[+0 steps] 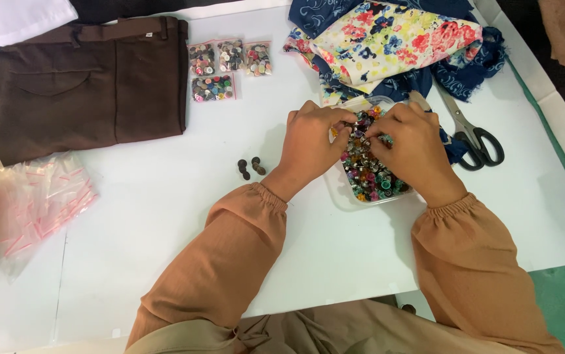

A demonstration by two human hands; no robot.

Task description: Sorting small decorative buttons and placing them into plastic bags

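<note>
We see the left hand (310, 139) and the right hand (408, 145) both pinching small colourful buttons (367, 172) in a clear plastic box (336, 191), with scissors (474, 139) just beyond the right hand.

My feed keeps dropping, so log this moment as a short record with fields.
left hand: fingers in the clear box of coloured buttons
right hand: fingers in the same box
loose dark buttons: beside left wrist
scissors: right of box
brown trousers: far left
floral fabric: behind box
grip: cannot tell, either hand
</note>
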